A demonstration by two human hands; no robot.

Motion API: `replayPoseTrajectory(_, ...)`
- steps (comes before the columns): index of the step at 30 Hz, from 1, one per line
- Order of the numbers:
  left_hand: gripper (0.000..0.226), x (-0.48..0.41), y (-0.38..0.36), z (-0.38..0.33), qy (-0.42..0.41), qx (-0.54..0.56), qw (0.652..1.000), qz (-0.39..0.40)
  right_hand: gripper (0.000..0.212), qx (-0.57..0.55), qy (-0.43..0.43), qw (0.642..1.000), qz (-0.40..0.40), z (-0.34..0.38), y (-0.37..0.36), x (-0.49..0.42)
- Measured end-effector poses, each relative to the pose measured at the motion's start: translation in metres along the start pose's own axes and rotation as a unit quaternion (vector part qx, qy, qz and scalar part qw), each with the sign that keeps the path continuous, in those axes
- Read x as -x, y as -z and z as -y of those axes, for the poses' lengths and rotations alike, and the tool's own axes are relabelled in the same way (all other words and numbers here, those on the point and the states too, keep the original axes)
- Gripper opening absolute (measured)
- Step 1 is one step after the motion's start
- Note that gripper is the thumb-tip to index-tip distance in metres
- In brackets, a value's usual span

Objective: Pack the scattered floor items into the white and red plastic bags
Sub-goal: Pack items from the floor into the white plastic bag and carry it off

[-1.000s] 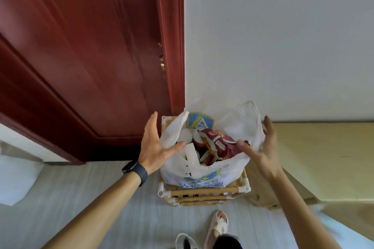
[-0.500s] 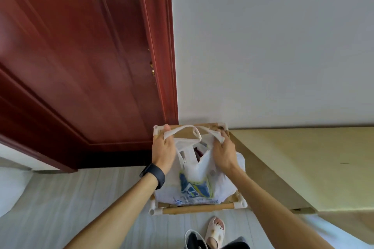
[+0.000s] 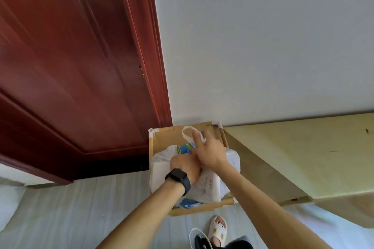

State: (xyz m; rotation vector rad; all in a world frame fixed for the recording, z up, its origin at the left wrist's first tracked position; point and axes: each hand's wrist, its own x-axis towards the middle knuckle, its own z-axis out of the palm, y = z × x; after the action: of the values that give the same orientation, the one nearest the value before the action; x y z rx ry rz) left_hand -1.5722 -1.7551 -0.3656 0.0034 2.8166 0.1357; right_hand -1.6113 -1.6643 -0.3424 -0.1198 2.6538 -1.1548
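Obs.: the white plastic bag with blue print (image 3: 206, 186) sits inside the open light-wood crate with white corner joints (image 3: 168, 137). The crate stands on the pale grey plank floor (image 3: 81, 208), against the wall and just beside the dark red wooden door (image 3: 81, 66).

Hands: your left hand (image 3: 183, 166), the one with the black wristwatch (image 3: 178, 176), is curled down into the gathered top of the bag and grips the plastic there. Your right hand (image 3: 211, 152) crosses over it. Its fingers are hooked through the thin white handle loop (image 3: 185, 130), holding it up over the far side of the crate.

Judgement: the step in hand looks like tying the handles shut, so this bag is probably full.

Method:
- Keep the left grip low and tight on the neck so the contents cannot shift.
- Draw the loop across with the right hand under steady tension; thin film stretches and tears if jerked.
- Seat the knot close to the neck.
- The other handle is hidden under your hands, so find it by feel before you pull.

Appearance: the bag film is thin, crinkled and semi-opaque. It has a blue and green printed patch near the top, more blue at the near lower edge, and small dark print on the near face. The contents are not visible. No red bag is in view.
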Motion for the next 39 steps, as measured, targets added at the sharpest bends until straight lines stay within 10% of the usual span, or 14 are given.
replayPoseTrajectory(7,0.027,0.02,-0.005,0.037,-0.065,0.146,0.986,-0.048,0.033,0.271,0.057,0.96,0.047,-0.017,-0.02,-0.018)
replayPoseTrajectory(10,0.065,0.044,-0.013,0.063,-0.095,0.149,0.972,-0.155,0.022,0.337,0.067,0.937,0.07,-0.018,-0.022,-0.021)
replayPoseTrajectory(13,0.098,0.06,-0.02,0.065,-0.089,0.08,0.991,-0.058,0.024,0.334,0.049,0.938,0.079,-0.016,-0.021,-0.02)
replayPoseTrajectory(19,0.088,0.057,-0.041,0.054,-0.121,0.051,0.986,-0.1,0.047,0.231,0.103,0.953,0.165,-0.02,-0.015,-0.003)
replayPoseTrajectory(23,0.05,0.048,-0.053,0.057,-0.107,0.068,0.974,-0.187,0.07,0.323,0.211,0.901,0.197,-0.052,-0.012,0.038)
replayPoseTrajectory(29,0.047,0.03,-0.056,0.05,-0.016,0.127,0.954,-0.27,0.046,0.261,0.248,0.932,0.028,-0.09,-0.037,0.06)
replayPoseTrajectory(39,0.051,0.007,-0.045,0.042,0.058,-0.013,0.995,-0.076,0.033,-0.011,0.176,0.974,-0.144,-0.059,0.012,0.011)
